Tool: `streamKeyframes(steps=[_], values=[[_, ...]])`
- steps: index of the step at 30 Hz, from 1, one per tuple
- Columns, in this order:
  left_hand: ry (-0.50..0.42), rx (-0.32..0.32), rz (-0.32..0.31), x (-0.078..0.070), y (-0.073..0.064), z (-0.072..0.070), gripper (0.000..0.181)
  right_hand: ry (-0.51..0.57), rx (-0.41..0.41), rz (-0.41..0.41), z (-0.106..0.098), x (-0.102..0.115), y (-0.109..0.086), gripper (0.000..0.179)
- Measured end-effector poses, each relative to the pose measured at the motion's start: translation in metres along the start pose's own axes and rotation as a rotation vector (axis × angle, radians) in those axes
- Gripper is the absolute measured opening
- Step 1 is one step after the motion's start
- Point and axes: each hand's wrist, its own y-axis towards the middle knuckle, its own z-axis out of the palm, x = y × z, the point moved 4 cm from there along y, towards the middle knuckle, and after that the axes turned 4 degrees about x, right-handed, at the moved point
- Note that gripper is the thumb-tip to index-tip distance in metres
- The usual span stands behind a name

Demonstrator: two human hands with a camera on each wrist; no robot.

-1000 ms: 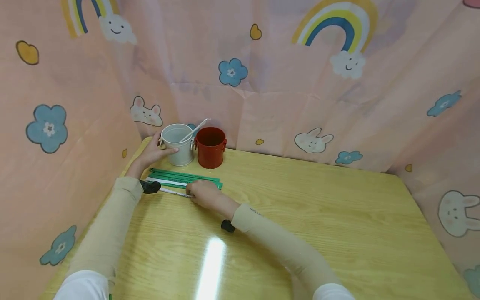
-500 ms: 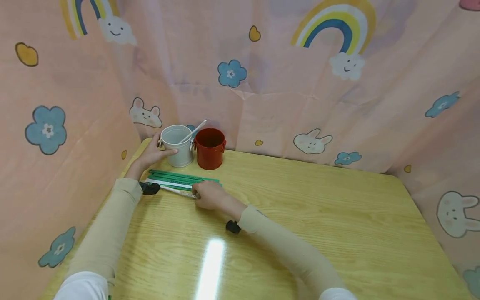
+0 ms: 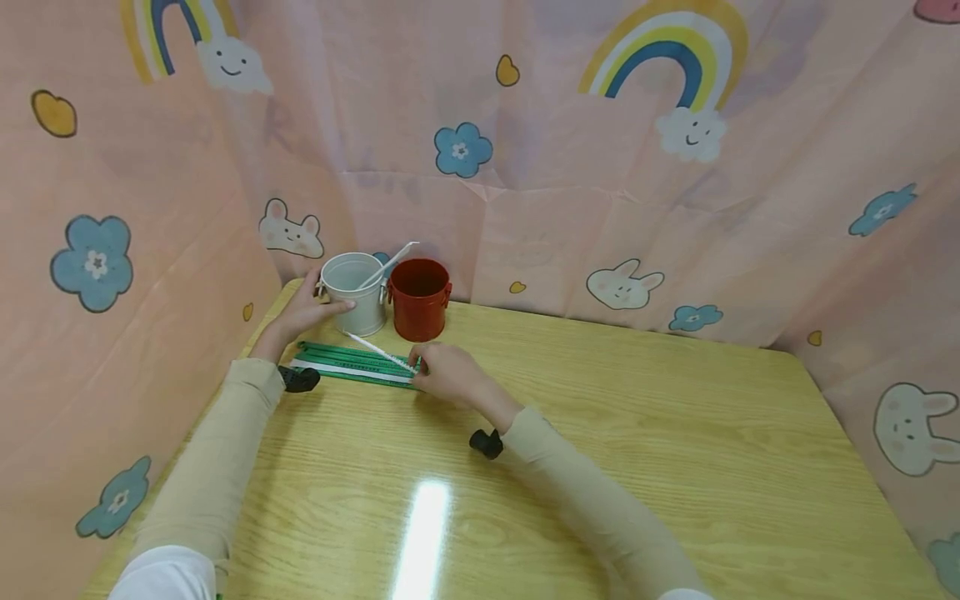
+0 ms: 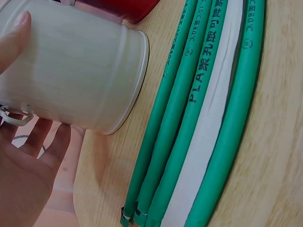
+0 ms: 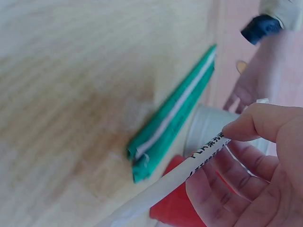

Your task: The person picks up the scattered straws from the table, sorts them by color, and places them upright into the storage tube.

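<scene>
My left hand [image 3: 298, 315] holds the white bucket [image 3: 365, 312], its thumb on the front and its fingers at the handle side. A white wrapped straw [image 3: 393, 260] leans inside, sticking out over the rim. My right hand [image 3: 459, 377] pinches one end of another white wrapped straw [image 5: 168, 182] with black print. That straw slants above the pile, its far end near the bucket's base. Below lies a row of green wrapped straws [image 4: 225, 156], with a white wrapped straw [image 4: 204, 137] among them. The right hand covers the row's right end in the head view.
A red bucket [image 3: 420, 315] stands close to the right of the white one. Both are at the back left of the wooden table [image 3: 637, 433]. A patterned pink curtain [image 3: 555, 208] hangs behind and along the sides.
The right hand has moved right and slightly back, lifting the white wrapped straw from beside the row to above it. The left hand stays on the white bucket.
</scene>
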Motion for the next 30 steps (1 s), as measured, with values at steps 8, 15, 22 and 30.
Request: streamKeyframes(steps=[8,15,22,30], values=[[-0.004,0.001,-0.002,-0.006,-0.005,0.000,0.089,0.186,-0.093,-0.040,-0.023,-0.004,-0.002,0.017],[0.004,0.000,-0.016,-0.008,-0.006,0.000,0.089,0.376,-0.221,-0.102,-0.041,0.000,0.002,0.014],[0.009,-0.002,-0.003,-0.008,-0.005,0.001,0.087,0.534,-0.387,-0.138,-0.058,0.005,0.004,0.015],[0.003,-0.002,0.009,-0.006,-0.003,0.000,0.087,0.592,-0.488,-0.143,-0.071,0.009,0.011,0.015]])
